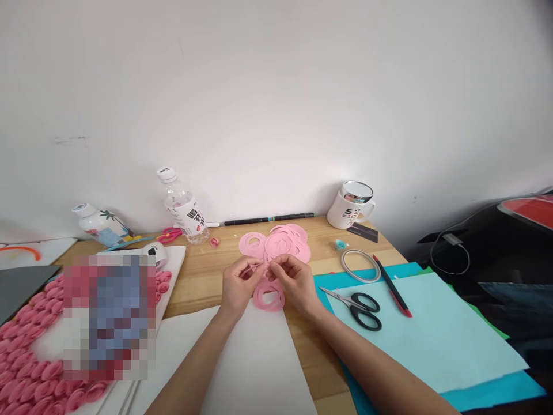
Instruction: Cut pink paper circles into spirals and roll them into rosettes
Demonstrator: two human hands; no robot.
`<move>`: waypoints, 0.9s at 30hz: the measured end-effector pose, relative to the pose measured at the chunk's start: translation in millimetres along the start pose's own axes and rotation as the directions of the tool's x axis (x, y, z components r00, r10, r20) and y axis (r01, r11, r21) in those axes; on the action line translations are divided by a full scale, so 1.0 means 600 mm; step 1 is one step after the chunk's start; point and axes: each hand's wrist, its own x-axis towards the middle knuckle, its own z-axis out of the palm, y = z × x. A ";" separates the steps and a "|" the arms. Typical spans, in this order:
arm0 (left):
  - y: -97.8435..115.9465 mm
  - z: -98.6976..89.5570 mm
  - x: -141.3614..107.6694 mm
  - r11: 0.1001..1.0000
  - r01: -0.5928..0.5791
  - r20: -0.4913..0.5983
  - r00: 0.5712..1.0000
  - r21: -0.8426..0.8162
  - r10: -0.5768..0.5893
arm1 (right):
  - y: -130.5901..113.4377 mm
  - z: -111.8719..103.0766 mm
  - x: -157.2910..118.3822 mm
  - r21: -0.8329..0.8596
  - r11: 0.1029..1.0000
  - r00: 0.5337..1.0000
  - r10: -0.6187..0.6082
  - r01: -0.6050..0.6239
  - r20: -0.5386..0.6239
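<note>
In the middle of the table, my left hand and my right hand meet with fingertips pinched together on a pink paper spiral. Its loops hang below my fingers over a white sheet. The exact spot where the fingers grip the strip is partly hidden. Just beyond my fingertips lies a loose pile of pink paper spirals. To the left, rolled pink paper flowers cover a white board in dense rows; a pixelated patch hides part of it.
Scissors, a black-and-red pen and a tape roll lie right, on or beside light blue paper. A mug, a teal paper curl and a clear bottle stand near the wall.
</note>
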 end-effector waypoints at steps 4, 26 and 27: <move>0.010 0.001 -0.003 0.999 0.046 -0.021 0.999 0.000 -0.046 | -0.004 -0.003 -0.002 0.124 0.991 0.991 0.032 -0.049 0.133; 0.017 -0.002 -0.008 0.988 0.080 0.033 0.997 -0.132 -0.076 | -0.015 -0.012 0.002 0.161 0.984 0.988 0.049 -0.073 0.144; 0.018 -0.002 -0.008 0.986 0.078 0.035 0.997 -0.147 -0.074 | -0.016 -0.012 0.002 0.162 0.984 0.989 0.052 -0.075 0.142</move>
